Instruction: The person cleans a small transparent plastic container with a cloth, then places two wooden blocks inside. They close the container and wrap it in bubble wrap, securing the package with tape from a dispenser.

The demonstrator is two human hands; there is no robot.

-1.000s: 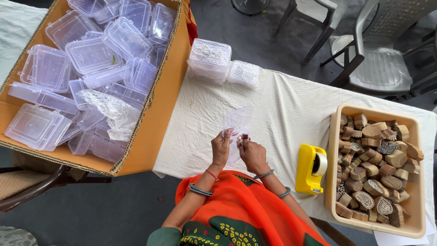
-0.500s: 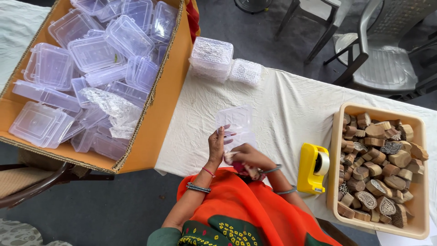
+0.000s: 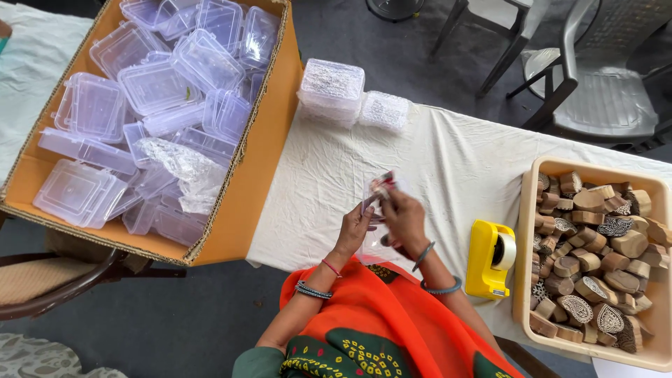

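White cloth covers a long table (image 3: 448, 161) standing on a dark floor, with grey plastic chairs (image 3: 595, 84) behind it. At the table's left end sits a big orange cardboard box (image 3: 241, 189) heaped with clear plastic lidded containers (image 3: 150, 87) and a crumpled clear bag (image 3: 178, 164). On the right, a beige plastic crate (image 3: 521, 280) is packed with carved wooden printing blocks (image 3: 595, 259). At the far edge of the table lie a stack of filled clear boxes (image 3: 330, 87) and a smaller packet (image 3: 383, 110) just beside it. A yellow tape dispenser (image 3: 486, 259) rests close to the crate. Near the front edge, the person in orange holds a small clear plastic pouch (image 3: 378, 210) upright above the cloth: the left hand (image 3: 353, 229) has its fingers curled round the pouch's left side, and the right hand (image 3: 402, 217) pinches a small reddish item (image 3: 381, 183) at the pouch's top, fingers closed together.
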